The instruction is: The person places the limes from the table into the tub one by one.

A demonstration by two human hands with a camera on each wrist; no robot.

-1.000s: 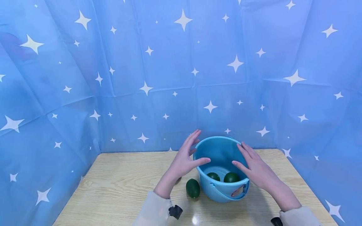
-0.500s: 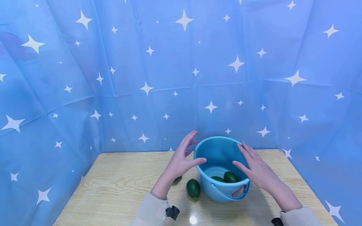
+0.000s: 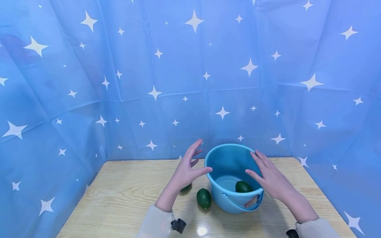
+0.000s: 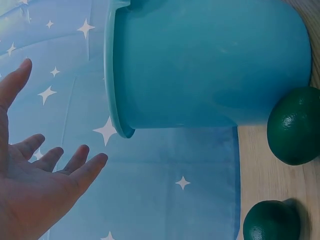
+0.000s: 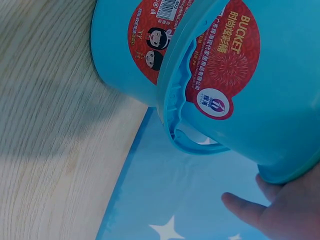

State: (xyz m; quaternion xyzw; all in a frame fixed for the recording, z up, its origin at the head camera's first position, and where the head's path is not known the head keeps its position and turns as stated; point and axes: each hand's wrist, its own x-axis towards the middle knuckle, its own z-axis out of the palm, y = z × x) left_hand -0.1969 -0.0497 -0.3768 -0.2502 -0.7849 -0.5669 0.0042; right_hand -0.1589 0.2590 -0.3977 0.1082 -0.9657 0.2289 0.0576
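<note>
Head view: we see a round blue plastic bucket (image 3: 218,198) on a pale wood-grain table (image 3: 128,185), one glossy dark-green egg-shaped fruit (image 3: 243,186) inside it. A second dark-green fruit (image 3: 203,198) lies just beside its wall, and a third dark-green fruit (image 3: 186,189) near the left wrist. The left hand (image 3: 186,170), fingers spread, holds nothing, apart from the rim. The right hand (image 3: 269,177) rests its loosely extended fingers at the rim; we cannot tell how firmly.

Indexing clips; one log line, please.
left hand: empty, beside blue plastic bucket | right hand: at bucket's rim | green oval objects: one visible inside, two on wooden table
</note>
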